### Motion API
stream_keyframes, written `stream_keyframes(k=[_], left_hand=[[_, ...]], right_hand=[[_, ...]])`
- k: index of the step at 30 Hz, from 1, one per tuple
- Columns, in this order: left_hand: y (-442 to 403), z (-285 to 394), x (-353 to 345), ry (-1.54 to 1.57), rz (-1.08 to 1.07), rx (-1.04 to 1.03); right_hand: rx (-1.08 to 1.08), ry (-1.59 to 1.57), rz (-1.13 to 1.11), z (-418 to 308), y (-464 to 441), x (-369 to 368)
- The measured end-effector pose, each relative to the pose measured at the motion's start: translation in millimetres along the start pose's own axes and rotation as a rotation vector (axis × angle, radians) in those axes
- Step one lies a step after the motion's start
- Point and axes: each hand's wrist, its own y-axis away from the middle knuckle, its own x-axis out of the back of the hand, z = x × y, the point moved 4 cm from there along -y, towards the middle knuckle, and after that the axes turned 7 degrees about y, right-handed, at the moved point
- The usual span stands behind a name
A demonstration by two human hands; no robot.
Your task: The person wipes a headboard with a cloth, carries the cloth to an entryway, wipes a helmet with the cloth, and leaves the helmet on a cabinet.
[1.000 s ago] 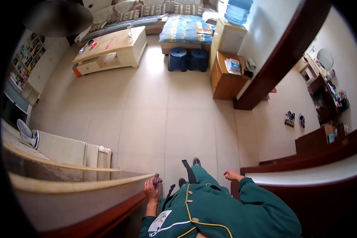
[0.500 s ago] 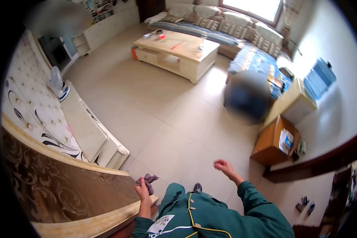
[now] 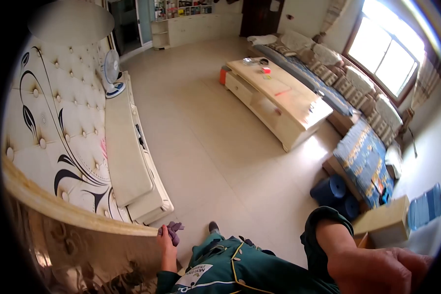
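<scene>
At the lower left, my left hand is closed around a crumpled purple-grey cloth, whose bunched ends stick out above the fingers. This hand is beside the pale ledge of a low partition. My right hand looms large near the camera at the bottom right, below the water dispenser. Its fingers seem bent, but they are blurred and partly out of sight, so what they hold, if anything, does not show.
A long white cabinet with a fan runs along the left wall. Across the tiled floor stands a coffee table before a corner sofa. Blue cylinders and a dispenser with a blue water bottle are right.
My view has turned left and moved forward into the room. My right hand has come up close to the camera at the right. My left hand still holds the cloth.
</scene>
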Motion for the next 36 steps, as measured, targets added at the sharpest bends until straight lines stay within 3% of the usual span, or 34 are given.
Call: stream_keyframes(k=[8, 15, 20, 24, 29, 32, 36], left_hand=[[-133.2, 54.4, -156.3, -0.066, -0.188, -0.031], [-242.2, 91.0, -270.8, -0.095, -0.146, -0.138], [-317.6, 110.4, -302.1, 0.085, -0.080, -0.114], [-373.7, 127.9, -309.7, 0.133, 0.050, -0.120], [-464.0, 143.3, -295.9, 0.105, 0.233, -0.183], [-522.6, 168.9, -306.3, 0.227, 0.192, -0.127], [-614.3, 238.3, -351.4, 0.138, 0.350, -0.216]], right_hand=[[-0.053, -0.233, -0.021, 172.8, -62.9, 54.9], [-0.048, -0.411, -0.062, 334.7, -89.7, 121.2], [-0.054, -0.491, -0.101, 445.5, -129.3, 161.8], [-0.177, -0.747, -0.034, 544.8, -157.5, 176.0], [-0.202, -0.704, -0.168, 671.0, -180.4, 177.5], [-0.215, -0.714, -0.168, 746.9, -198.8, 170.2], [-0.208, -0.795, -0.084, 852.8, -236.9, 161.5]])
